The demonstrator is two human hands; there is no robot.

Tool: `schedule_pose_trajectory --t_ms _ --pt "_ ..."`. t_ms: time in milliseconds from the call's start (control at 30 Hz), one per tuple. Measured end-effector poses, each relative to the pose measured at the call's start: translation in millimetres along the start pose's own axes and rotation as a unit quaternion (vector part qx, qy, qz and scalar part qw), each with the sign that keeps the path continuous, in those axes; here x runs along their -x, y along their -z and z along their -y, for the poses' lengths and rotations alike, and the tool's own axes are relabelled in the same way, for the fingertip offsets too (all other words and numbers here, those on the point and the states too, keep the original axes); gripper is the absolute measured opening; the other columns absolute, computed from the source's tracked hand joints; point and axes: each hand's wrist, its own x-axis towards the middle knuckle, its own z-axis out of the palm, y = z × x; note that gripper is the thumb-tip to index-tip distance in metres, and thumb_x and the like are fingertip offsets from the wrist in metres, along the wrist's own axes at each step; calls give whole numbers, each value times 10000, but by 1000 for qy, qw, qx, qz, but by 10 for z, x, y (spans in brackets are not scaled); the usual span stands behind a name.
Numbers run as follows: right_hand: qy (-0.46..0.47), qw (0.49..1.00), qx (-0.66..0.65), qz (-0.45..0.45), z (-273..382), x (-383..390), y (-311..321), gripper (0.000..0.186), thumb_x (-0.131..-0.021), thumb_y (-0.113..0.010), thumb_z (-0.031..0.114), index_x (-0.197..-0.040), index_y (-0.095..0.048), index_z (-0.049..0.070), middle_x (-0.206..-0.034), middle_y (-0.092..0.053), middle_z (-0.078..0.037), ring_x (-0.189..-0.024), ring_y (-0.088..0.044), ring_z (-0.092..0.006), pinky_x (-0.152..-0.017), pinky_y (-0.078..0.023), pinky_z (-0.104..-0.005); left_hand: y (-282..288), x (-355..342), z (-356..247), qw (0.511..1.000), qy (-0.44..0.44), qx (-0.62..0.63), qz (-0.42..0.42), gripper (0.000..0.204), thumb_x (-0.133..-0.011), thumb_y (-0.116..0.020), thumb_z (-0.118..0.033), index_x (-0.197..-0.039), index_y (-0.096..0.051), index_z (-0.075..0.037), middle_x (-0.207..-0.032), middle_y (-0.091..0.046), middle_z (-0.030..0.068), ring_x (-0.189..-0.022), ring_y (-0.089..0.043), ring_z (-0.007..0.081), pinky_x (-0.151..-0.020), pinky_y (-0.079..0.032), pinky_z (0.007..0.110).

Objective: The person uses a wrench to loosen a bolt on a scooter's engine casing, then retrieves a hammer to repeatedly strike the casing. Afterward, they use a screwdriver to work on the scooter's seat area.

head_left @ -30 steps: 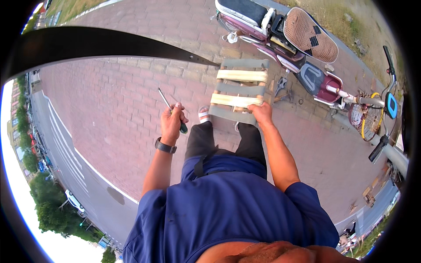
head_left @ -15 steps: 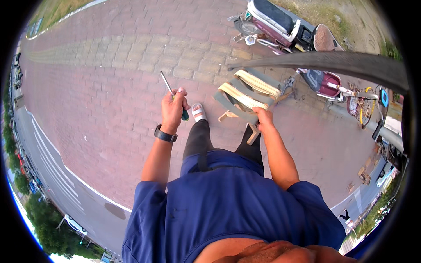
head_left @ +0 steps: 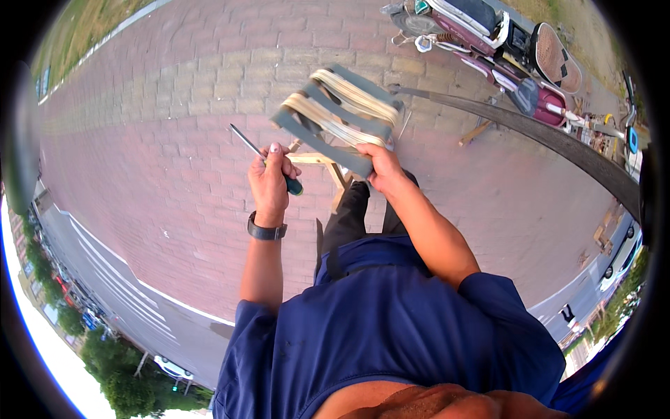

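My left hand (head_left: 269, 183) is closed round a screwdriver (head_left: 294, 186) with a dark green handle. Its thin metal shaft sticks out past the thumb, pointing up and to the left. With my right hand (head_left: 381, 166) I grip the near corner of a small folding stool (head_left: 307, 131), held off the ground in front of me. Grey bands and cream strips make up its seat, and pale wooden legs (head_left: 338, 188) hang below, near my left hand. The seat is slightly blurred, and part of the frame is hidden under it.
Reddish and yellowish paving (head_left: 174, 160) lies all around. A dark curved bar (head_left: 530, 124) reaches in from the right. Beyond it stands a maroon scooter (head_left: 481, 31) by the verge. A piece of wood (head_left: 477, 133) lies on the paving. At left runs a road (head_left: 112, 269) with white stripes.
My right hand has swung the stool leftward and a little farther from me, closer to my left hand. The left hand still grips the screwdriver. The view has shifted somewhat.
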Motion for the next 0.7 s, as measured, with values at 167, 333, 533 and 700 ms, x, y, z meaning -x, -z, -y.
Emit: schedule_pose_trajectory --t_ms 167,333,533,700 --pt "114 979 148 84 596 -141 -895 269 -813 -736 71 -1048 -717 -59 -970 -740 -99 -845 -695 -177 -709 -540 -340 -377 -682 -562 999 -37 2 40 289 -1087 -572 -266 -954 -611 -12 -656 -495 -3 -587 -487 96 -622 -511 292" --pt "238 911 333 59 1261 -1147 -1427 432 -741 -760 224 -1049 -712 -75 -964 -743 -176 -877 -715 -250 -764 -539 -365 -778 -1471 -1059 994 -54 -66 63 268 -1091 -562 -249 -970 -609 -15 -658 -500 0 -589 -494 97 -632 -519 295" --pt "299 795 526 -41 2175 -1928 -1752 447 -731 -689 266 -1002 -687 -90 -1063 -683 -304 -1021 -667 -469 -903 -538 -494 -1457 -2544 -1400 986 -27 -125 108 275 -1085 -577 -259 -969 -618 -12 -664 -510 7 -590 -506 101 -630 -524 297" --pt "260 777 567 -91 2596 -2356 -1568 447 -756 -683 251 -1103 -685 -31 -1182 -621 -292 -1075 -658 -462 -937 -539 -512 -2111 -3368 -1412 968 7 -177 176 289 -1080 -588 -274 -981 -622 -5 -662 -514 6 -584 -508 104 -627 -524 299"
